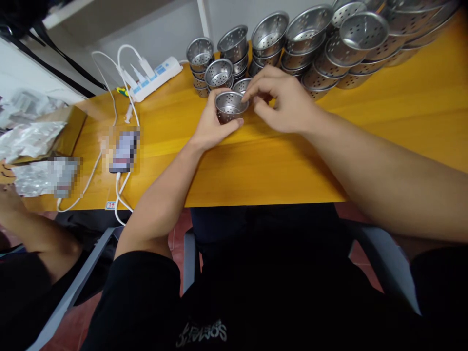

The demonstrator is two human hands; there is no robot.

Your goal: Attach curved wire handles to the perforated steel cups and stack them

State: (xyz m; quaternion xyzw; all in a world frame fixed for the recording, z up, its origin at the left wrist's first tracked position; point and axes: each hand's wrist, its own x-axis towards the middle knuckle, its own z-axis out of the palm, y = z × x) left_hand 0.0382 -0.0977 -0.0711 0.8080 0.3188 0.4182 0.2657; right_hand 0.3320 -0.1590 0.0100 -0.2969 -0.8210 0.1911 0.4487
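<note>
A small perforated steel cup (230, 113) sits in my left hand (214, 122), its open mouth facing up. The left thumb lies along the near side and the fingers wrap round the far side. My right hand (283, 100) is at the cup's right rim with fingers bent and closed together. One right fingertip meets or nearly meets that rim; whether anything small is pinched there is hidden. Just behind the held cup, another perforated cup (241, 86) is partly covered by my right hand. A short stack of like cups (218, 73) stands close behind my left hand.
Taller stacks of perforated cups (305, 29) line the back and right of the yellow table (256, 170). To the left are a white power strip (157, 78) with cables, a phone (124, 151) and plastic bags (32, 139). Another person's arm (44, 229) is at far left.
</note>
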